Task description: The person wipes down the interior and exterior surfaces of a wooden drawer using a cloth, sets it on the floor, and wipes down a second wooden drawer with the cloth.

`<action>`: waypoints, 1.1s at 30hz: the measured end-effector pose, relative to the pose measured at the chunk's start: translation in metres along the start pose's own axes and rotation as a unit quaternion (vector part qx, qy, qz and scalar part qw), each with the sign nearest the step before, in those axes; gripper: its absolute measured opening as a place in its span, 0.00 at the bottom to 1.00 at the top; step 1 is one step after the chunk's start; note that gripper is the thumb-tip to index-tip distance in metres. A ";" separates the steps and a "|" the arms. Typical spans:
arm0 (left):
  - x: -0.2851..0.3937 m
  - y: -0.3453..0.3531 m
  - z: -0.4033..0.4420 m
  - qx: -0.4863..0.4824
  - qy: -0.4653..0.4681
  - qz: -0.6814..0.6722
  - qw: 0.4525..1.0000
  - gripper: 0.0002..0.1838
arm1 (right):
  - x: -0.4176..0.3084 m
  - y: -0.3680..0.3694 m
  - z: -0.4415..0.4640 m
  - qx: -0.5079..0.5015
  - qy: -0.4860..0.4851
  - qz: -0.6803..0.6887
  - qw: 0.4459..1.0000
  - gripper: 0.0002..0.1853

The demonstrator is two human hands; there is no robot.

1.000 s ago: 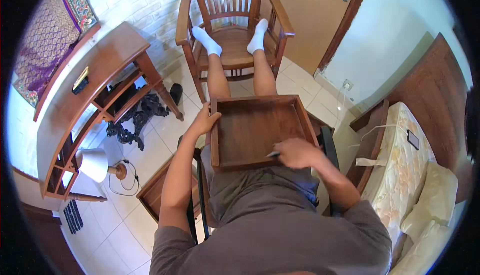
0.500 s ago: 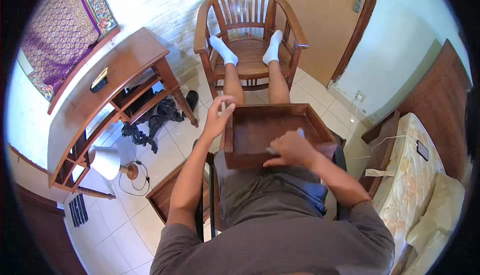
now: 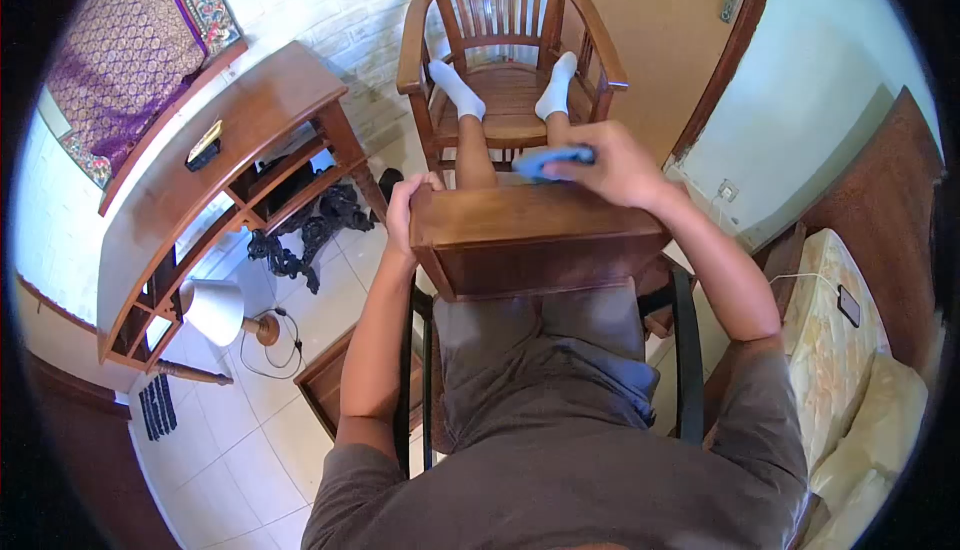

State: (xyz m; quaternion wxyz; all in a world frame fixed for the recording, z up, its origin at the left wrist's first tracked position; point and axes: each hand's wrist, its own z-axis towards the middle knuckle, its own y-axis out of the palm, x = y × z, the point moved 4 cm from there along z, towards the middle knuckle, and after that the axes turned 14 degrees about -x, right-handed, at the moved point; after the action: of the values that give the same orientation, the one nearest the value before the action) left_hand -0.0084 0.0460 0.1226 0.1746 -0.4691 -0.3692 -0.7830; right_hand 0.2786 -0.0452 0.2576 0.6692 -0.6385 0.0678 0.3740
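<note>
Holds the drawer (image 3: 540, 225) tipped up on its side over the lap (image 3: 540, 325), left hand (image 3: 408, 212) clasped round its left end. Grips a blue pad (image 3: 548, 163) in the right hand (image 3: 622, 165), at the drawer's far top edge, too blurred to tell touching from just apart. Rests both socked feet on the chair (image 3: 508, 100) ahead. Near the left arm, on the floor: a second drawer (image 3: 340, 375) and, farther left, a lamp (image 3: 215, 310) beside the desk (image 3: 235, 120).

One head-worn camera looked down from just above the lap (image 3: 545, 325), facing the wooden chair (image 3: 512, 90) at 12 o'clock.
</note>
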 end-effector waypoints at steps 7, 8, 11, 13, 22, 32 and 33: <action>0.006 -0.014 0.006 0.021 -0.011 0.076 0.997 0.19 | 0.053 -0.109 -0.053 0.400 0.088 0.313 0.856 0.23; 0.010 -0.010 0.006 0.021 -0.021 0.080 0.996 0.20 | 0.050 -0.128 -0.069 0.421 0.052 0.309 0.851 0.23; -0.002 -0.020 0.014 0.020 -0.018 0.057 0.998 0.20 | -0.002 -0.155 -0.103 0.483 -0.002 0.228 0.845 0.22; -0.017 -0.028 0.018 0.014 -0.003 0.030 0.999 0.19 | -0.061 -0.131 -0.097 0.413 0.012 0.186 0.892 0.19; -0.011 -0.018 0.011 -0.013 0.016 0.009 1.000 0.19 | -0.061 0.046 -0.037 -0.107 -0.110 -0.288 0.945 0.44; -0.006 0.010 0.006 0.054 0.071 -0.133 0.987 0.32 | -0.103 0.118 0.024 0.024 -0.001 -0.319 0.947 0.52; -0.009 0.006 0.006 0.019 0.074 -0.163 0.984 0.36 | -0.113 0.125 0.030 0.026 0.016 -0.326 0.945 0.53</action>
State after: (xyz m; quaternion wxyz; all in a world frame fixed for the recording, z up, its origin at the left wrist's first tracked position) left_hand 0.0033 0.0459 0.1189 0.0802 -0.3400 -0.4416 -0.8264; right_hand 0.1134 -0.0768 0.2270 0.7698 -0.6138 -0.1238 0.1234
